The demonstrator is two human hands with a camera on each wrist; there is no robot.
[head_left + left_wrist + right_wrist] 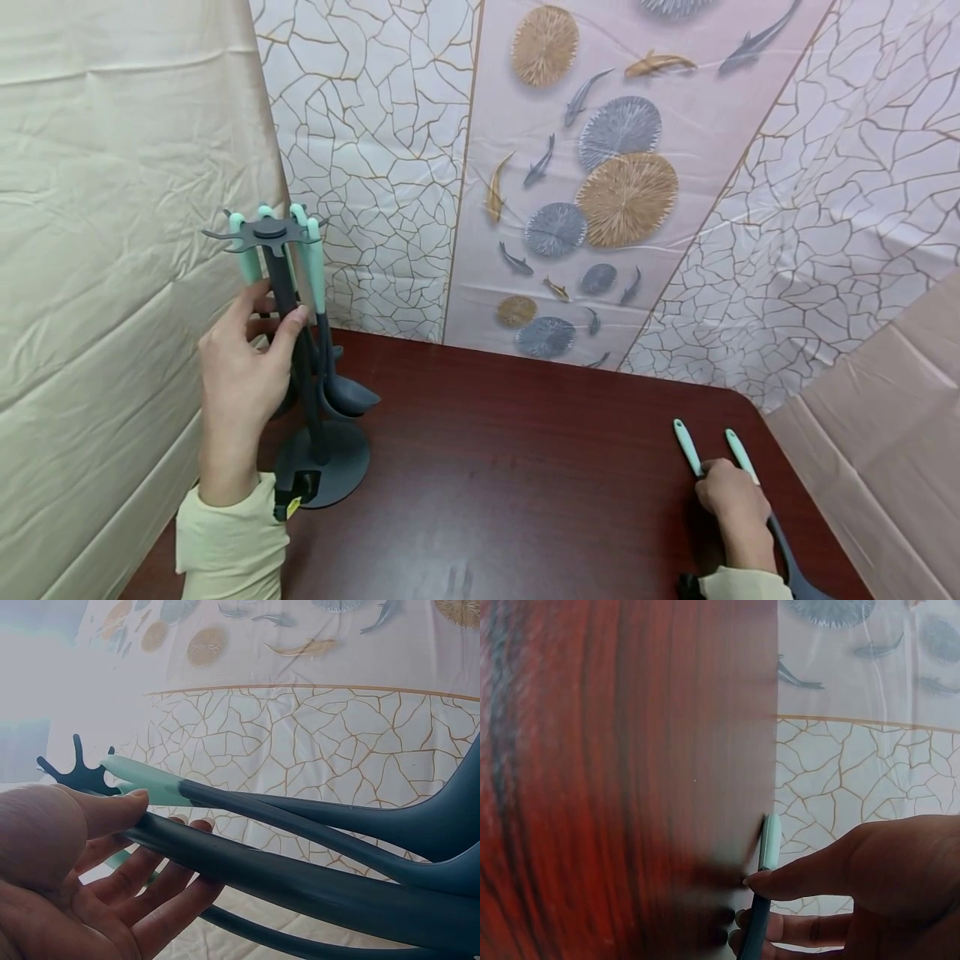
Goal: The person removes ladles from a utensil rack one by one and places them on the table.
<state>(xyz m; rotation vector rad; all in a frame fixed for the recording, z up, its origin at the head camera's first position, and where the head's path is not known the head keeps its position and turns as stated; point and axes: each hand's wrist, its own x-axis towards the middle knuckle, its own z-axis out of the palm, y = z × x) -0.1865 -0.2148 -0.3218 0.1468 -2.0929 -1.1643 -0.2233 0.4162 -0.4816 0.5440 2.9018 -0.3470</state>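
Holding dark pole (304,375) in left hand (246,367) | pinching green-ended tool (686,446) in right hand (735,500), with second tool (742,456) just beside fingers (814,930)

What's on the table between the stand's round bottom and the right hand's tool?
Just bare table lies between the round base and the tool in the right hand, in the head view.

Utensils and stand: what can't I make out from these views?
Head view: far end of held utensil, hidden behind right hand and sleeve.
Right wrist: same end, cut off by bottom edge.
Head view: tip of utensil beside it, cut off by bottom edge.
Left wrist: base of stand, cut off by right edge.
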